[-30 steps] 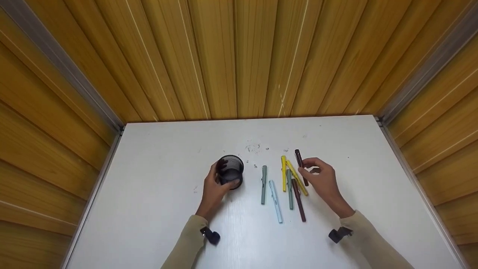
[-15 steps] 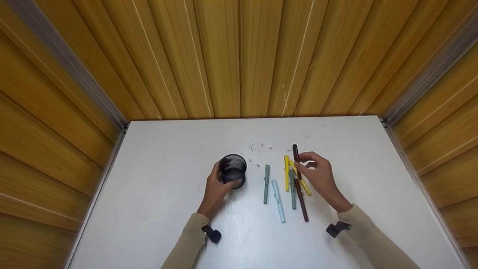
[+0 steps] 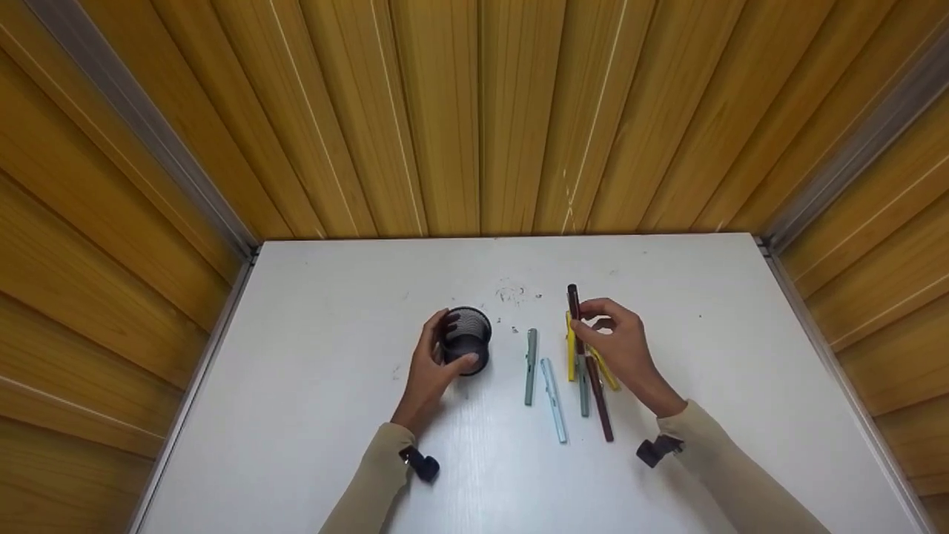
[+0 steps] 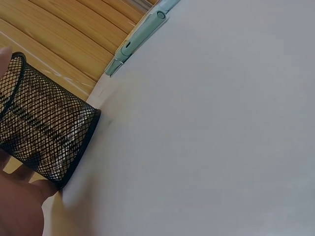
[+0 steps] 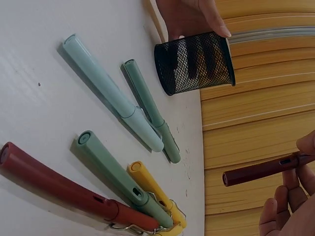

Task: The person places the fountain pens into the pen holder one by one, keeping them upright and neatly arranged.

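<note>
My left hand grips a black mesh pen holder, thumb on its near side and fingers round the far left. The left wrist view shows the holder's mesh wall with its base against the white tabletop. Between thumb and fingers, my right hand pinches a dark red pen, raised above the pens on the table. Under it lie yellow pens, a green pen and another dark red pen. Nearer the holder are a second green pen and a light blue pen.
The white table is bordered by wood-look panels at the back and both sides. Dark smudges mark its surface beyond the pens. A small black device is strapped on each sleeve.
My right hand has moved left with the dark red pen, which now overlaps the yellow and green pens in the head view. The left hand keeps its grip on the pen holder.
</note>
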Motion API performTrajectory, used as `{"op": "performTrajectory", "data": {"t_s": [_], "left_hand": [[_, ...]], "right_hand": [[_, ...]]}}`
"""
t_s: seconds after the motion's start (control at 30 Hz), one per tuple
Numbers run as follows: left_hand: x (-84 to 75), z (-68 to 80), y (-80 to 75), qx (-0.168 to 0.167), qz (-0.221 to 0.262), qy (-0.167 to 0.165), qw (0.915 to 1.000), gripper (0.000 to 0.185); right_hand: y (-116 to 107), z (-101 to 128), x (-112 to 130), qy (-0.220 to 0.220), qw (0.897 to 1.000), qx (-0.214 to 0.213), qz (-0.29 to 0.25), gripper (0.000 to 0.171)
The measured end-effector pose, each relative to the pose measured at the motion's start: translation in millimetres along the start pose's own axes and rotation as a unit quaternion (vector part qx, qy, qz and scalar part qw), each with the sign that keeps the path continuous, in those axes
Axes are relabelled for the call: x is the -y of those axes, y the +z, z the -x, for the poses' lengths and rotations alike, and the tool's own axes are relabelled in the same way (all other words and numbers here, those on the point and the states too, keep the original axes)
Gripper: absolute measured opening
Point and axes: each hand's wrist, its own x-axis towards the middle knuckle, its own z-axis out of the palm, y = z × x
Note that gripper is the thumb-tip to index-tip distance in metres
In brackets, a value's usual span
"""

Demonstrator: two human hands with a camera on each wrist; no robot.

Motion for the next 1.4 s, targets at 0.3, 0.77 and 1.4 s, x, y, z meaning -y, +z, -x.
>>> {"op": "performTrajectory", "data": {"t_s": [0.3, 0.77, 1.4], "left_hand": [[2.3, 2.8, 1.7, 0.000, -0.012, -0.008, 0.9999, 0.095], [2.3, 3.2, 4.1, 0.000, 0.004, -0.028, 0.9996, 0.092], [1.7, 2.8, 4.3, 0.003, 0.027, -0.031, 0.9991, 0.091]], "right_hand": [[14, -11, 5, -0.012, 1.000, 0.009, -0.016, 0.023], [40, -16, 13, -0.010, 0.999, 0.027, -0.043, 0.021], [74, -26, 34, -0.041, 0.996, 0.054, -0.056, 0.020]]}}
